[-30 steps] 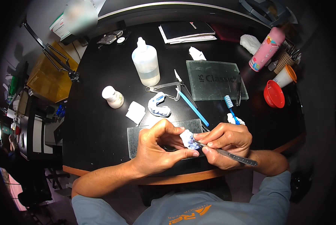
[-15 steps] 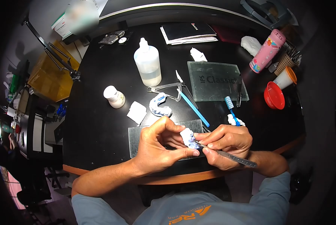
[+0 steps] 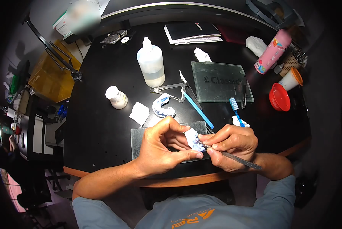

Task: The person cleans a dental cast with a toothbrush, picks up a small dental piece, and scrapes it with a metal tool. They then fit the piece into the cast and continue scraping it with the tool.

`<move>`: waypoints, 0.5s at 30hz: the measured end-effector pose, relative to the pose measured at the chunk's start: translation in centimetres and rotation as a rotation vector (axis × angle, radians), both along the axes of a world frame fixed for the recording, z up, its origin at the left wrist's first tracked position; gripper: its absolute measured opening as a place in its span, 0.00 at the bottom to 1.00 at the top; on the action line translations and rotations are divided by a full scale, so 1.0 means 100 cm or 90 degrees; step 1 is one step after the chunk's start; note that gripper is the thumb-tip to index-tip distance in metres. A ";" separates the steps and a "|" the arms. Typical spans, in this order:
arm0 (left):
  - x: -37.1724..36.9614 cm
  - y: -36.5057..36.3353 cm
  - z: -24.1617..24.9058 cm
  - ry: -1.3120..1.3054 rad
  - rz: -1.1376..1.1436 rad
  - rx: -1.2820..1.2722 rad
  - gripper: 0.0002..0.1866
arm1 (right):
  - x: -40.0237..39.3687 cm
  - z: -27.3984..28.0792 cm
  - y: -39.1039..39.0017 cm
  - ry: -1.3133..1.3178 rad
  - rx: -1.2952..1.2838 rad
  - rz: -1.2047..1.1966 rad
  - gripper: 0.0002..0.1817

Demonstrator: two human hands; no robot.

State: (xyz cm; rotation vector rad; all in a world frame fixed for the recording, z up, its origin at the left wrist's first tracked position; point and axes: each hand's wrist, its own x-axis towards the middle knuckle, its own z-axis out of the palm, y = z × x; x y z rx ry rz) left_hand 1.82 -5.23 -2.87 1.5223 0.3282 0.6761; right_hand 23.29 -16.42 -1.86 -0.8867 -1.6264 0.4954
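Note:
Between thumb and fingers, my left hand (image 3: 157, 149) grips a small white and blue dental cast (image 3: 193, 139). My right hand (image 3: 234, 145) is closed in a pen grip on a slim metal scalpel (image 3: 240, 162) with marks along its handle. The tip meets the cast's right side, but the fingers partly hide it. Below both hands lies a dark rectangular slab (image 3: 138, 139). Just beyond them rests a horseshoe-shaped blue and white dental cast (image 3: 159, 108). A blue toothbrush (image 3: 235, 108) leans on another white piece (image 3: 237, 121) near my right hand.
Further back stand a squeeze bottle (image 3: 151, 66) and a small white jar (image 3: 116, 98). A metal caliper (image 3: 167, 89), a blue-handled tool (image 3: 197, 110) and a glass plate (image 3: 220, 84) lie mid-table. To the right are a red bowl (image 3: 279, 97), a cup (image 3: 289, 80) and a pink bottle (image 3: 273, 53).
The cast in my left hand has turned slightly, and the scalpel's tip has shifted a little against it. Both hands keep nearly the same place.

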 end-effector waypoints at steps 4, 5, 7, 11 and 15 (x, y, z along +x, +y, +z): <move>0.001 0.001 -0.003 -0.011 -0.015 -0.058 0.29 | 0.002 0.001 0.000 -0.017 0.006 0.006 0.07; 0.001 0.001 -0.003 -0.011 -0.018 -0.060 0.29 | 0.003 0.001 0.000 -0.015 0.008 0.006 0.07; 0.001 0.001 -0.004 -0.011 -0.024 -0.066 0.28 | 0.002 0.000 -0.001 0.004 0.005 0.001 0.06; 0.001 0.002 -0.003 -0.021 -0.034 -0.066 0.26 | 0.002 -0.001 -0.002 0.013 -0.004 -0.011 0.06; 0.001 0.002 -0.004 -0.026 -0.040 -0.079 0.26 | 0.002 0.002 -0.001 -0.009 -0.004 -0.007 0.06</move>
